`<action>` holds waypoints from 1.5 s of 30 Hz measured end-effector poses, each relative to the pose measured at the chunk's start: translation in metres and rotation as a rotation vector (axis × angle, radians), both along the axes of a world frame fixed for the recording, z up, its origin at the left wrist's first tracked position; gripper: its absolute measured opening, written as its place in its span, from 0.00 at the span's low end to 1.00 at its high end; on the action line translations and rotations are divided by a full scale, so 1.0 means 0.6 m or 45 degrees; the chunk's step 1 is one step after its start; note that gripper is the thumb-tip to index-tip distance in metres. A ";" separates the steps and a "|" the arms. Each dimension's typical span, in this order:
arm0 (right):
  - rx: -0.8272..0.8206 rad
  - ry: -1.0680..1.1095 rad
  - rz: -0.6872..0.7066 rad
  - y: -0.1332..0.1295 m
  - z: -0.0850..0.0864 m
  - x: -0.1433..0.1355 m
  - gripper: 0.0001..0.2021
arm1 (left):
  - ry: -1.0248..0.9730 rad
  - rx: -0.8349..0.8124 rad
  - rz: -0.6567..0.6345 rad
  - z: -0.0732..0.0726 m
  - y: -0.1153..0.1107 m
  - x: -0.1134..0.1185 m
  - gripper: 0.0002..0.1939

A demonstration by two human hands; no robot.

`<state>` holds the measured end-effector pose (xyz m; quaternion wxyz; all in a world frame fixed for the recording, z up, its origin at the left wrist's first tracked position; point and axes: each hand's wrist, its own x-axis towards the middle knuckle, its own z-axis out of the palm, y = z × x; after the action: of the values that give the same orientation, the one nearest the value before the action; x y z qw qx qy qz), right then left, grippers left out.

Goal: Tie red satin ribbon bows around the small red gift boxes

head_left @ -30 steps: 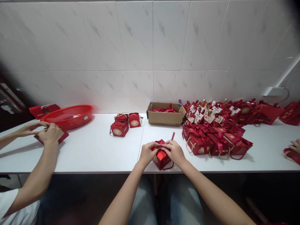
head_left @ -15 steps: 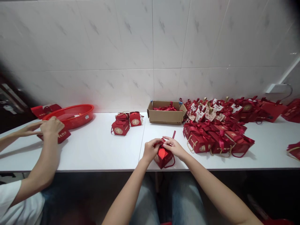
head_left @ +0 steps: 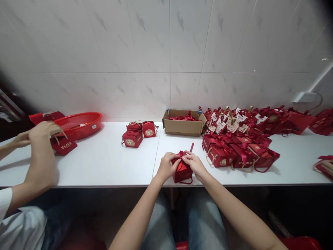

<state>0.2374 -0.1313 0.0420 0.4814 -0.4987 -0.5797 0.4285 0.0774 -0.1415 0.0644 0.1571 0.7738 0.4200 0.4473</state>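
Note:
A small red gift box [head_left: 182, 173] sits near the table's front edge, between my hands, with a cord handle at its lower front. A red ribbon bow [head_left: 181, 155] lies on top of it. My left hand [head_left: 169, 166] pinches the bow's left side, and my right hand [head_left: 194, 166] pinches its right side close to the knot. One ribbon end sticks up behind my right hand. Right of my hands stand several red boxes with bows [head_left: 225, 154].
Behind my hands is a cardboard box [head_left: 183, 127] of red ribbons. Several small boxes [head_left: 132, 139] stand left of it. Tagged red boxes [head_left: 234, 119] line the wall. At left, a person's hands hold a red box [head_left: 65, 146] beside a red basin [head_left: 96, 126]; another hand [head_left: 328, 165] is far right.
The box between my hands has turned, and the bow shows more clearly on top. The left person's box now shows its raised handle. A hand has come in at the far right.

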 end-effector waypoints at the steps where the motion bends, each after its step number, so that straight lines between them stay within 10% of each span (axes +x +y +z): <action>1: -0.007 0.017 -0.043 -0.004 -0.001 -0.003 0.16 | -0.011 -0.013 -0.003 -0.001 0.003 0.000 0.06; 8: -0.055 0.126 -0.057 -0.024 -0.003 0.005 0.11 | -0.066 -0.008 -0.054 -0.010 0.013 -0.006 0.06; 22: 0.816 -0.790 0.305 0.009 0.058 0.035 0.08 | 0.033 -0.122 -0.109 0.009 0.010 -0.024 0.08; 30: 0.554 -0.998 0.264 0.016 0.104 0.061 0.22 | 0.042 -0.100 -0.115 0.010 0.008 -0.023 0.07; 36: 0.355 -0.566 0.579 0.037 0.091 0.032 0.14 | 0.131 -0.003 -0.101 0.015 0.012 -0.018 0.05; 45: 0.221 -0.478 0.604 0.036 0.092 0.037 0.08 | 0.208 0.034 -0.050 0.023 -0.004 -0.023 0.03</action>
<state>0.2593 -0.1097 0.0970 0.2934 -0.3769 -0.7930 0.3781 0.0637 -0.1437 0.0784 0.1208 0.8178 0.4101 0.3852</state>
